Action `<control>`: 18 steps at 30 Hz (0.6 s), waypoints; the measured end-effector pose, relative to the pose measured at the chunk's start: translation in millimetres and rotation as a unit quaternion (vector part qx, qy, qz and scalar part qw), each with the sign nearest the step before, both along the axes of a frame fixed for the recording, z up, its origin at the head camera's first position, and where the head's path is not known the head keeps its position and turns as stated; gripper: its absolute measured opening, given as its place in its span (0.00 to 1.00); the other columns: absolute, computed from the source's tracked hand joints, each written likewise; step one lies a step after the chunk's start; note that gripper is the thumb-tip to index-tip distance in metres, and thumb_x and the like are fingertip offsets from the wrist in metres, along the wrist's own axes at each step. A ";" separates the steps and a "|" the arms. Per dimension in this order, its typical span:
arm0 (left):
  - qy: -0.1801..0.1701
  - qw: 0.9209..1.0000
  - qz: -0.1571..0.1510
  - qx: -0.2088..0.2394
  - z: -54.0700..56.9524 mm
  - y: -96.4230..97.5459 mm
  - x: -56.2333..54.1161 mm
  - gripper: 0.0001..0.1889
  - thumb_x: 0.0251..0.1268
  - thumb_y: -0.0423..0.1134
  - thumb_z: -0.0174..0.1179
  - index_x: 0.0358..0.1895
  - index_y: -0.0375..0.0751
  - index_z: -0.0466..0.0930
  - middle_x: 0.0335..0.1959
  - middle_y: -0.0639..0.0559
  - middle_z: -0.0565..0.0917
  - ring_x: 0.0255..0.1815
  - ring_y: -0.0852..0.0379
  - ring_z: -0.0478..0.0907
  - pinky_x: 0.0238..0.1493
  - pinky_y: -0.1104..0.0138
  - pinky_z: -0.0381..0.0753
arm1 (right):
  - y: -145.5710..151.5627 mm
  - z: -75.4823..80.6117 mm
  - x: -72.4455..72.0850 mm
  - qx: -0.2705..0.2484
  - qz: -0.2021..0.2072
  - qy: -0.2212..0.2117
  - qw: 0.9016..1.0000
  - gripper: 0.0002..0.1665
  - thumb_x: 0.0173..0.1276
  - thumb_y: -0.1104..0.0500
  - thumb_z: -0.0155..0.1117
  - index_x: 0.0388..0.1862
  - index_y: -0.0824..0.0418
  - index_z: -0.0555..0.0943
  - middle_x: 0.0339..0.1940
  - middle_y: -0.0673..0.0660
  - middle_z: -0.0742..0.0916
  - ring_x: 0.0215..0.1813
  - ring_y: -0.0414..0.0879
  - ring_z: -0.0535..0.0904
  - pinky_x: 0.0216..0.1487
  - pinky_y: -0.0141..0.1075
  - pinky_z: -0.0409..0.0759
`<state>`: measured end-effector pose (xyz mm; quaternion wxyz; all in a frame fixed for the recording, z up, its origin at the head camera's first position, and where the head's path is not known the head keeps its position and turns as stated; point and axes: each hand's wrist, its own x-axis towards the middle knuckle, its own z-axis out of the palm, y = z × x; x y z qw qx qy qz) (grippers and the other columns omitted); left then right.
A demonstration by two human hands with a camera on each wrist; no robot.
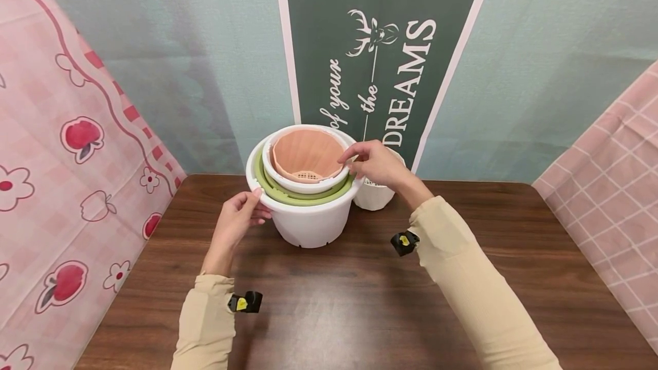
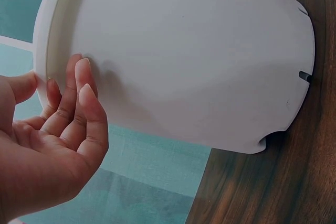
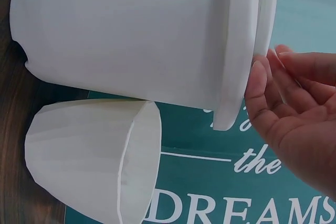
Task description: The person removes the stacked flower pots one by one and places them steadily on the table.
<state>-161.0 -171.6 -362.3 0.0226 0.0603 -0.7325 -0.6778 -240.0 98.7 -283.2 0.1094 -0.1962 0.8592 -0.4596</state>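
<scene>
Nested pots point(image 1: 311, 224) stand between left fingers point(image 2: 95, 118) and right fingers point(image 3: 257, 85), right grip unclear.

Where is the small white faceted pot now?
In the head view, the faceted pot stands on the brown wood-grain table, just right of the large round white pot, partly hidden behind the right hand.

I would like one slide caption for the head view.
Left hand holds the outer white flowerpot by its rim, right hand beside the peach flowerpot nested inside.

Pots point(image 1: 311, 224) (nested) on tbl point(image 1: 329, 324), single pot point(image 1: 372, 197) R
</scene>
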 end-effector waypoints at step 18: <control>0.005 1.000 -0.003 -0.008 0.5 0.1 0.0 0.17 0.70 0.45 0.48 0.37 0.29 0.71 0.22 0.50 0.80 0.25 0.62 0.79 0.29 0.70 0.79 | -6.6 -3.0 -5.5 0.044 0.017 0.032 0.998 0.18 0.61 0.72 0.45 0.41 0.65 0.82 0.35 0.59 0.83 0.29 0.46 0.73 0.26 0.30 0.70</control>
